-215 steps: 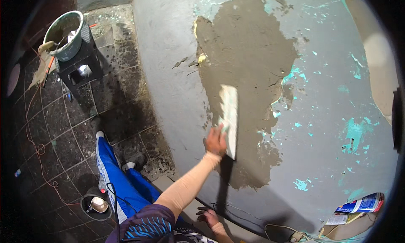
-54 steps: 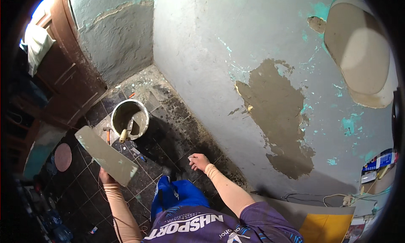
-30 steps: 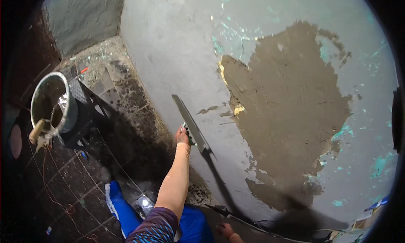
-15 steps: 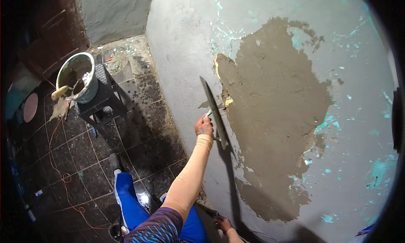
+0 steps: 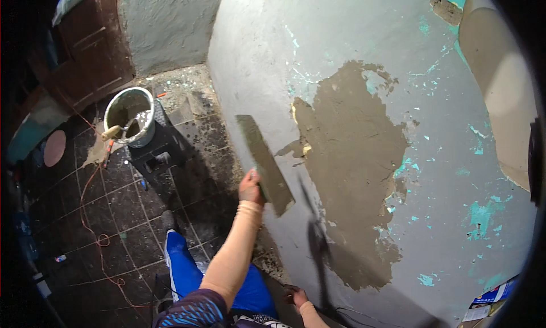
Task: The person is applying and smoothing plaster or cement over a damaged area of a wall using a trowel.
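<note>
My left hand [image 5: 250, 187] is closed round the handle of a long plastering trowel [image 5: 265, 167], its thumb side toward the blade. The long blade is smeared brown and stands off the wall, tilted with its face turned toward me. To its right, a large patch of wet brown plaster [image 5: 355, 174] covers the grey wall [image 5: 256, 72], with a small smear at its left edge. Low down by my legs is my right hand [image 5: 296, 296], its fingers curled at the edge of something dark and flat that I cannot make out.
A bucket [image 5: 149, 131] with mortar and a wooden-handled trowel [image 5: 111, 133] stands on a black stool [image 5: 159, 157] at the left. An orange cord [image 5: 85, 214] runs over the dark tiled floor [image 5: 131, 231]. A beige bare area [image 5: 500, 95] shows on the wall at right.
The trowel has moved left, away from the plaster patch, and its blade has turned from edge-on to show its face. The view has shifted; my right hand stays low.
</note>
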A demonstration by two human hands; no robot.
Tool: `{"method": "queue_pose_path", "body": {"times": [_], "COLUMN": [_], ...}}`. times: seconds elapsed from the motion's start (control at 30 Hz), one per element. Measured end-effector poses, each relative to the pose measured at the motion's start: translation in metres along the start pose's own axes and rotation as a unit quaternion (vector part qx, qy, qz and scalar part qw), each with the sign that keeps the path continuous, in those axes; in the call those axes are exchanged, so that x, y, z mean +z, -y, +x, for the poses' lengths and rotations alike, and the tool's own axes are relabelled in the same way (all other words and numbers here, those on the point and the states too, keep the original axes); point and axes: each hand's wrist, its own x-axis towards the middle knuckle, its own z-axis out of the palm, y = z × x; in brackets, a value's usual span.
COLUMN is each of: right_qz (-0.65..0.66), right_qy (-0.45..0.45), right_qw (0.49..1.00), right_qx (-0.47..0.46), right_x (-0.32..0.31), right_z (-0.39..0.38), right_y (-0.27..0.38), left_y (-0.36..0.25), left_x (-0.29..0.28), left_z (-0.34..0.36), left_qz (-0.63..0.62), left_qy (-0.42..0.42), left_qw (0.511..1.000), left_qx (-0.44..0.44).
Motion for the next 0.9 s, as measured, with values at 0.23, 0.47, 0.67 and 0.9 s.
{"method": "queue_pose_path", "body": {"times": [0.23,0.47,0.67,0.9], "right_qz": [-0.061,-0.127,-0.220,-0.442], "right_qy": [0.115,0.168,0.151,-0.009], "right_qw": [0.992,0.965,0.894,0.764], "right_qx": [-0.008,-0.156,-0.359,-0.470], "right_x": [0.120,0.412,0.657,0.803], "right_z": [0.052,0.046,0.014,0.034], "right_y": [0.090,0.270,0.370,0.395], "left_y": [-0.219,-0.462,-0.626,-0.689], "left_x": [-0.081,-0.175,-0.241,-0.293], "left_z": [-0.041,-0.045,-0.047,-0.025], "left_qz": [-0.021,0.009,0.021,0.054], "left_qy": [0.010,-0.026,-0.050,-0.085], "left_qw": [1.000,0.992,0.988,0.986], "left_qx": [0.002,0.123,0.145,0.135]}}
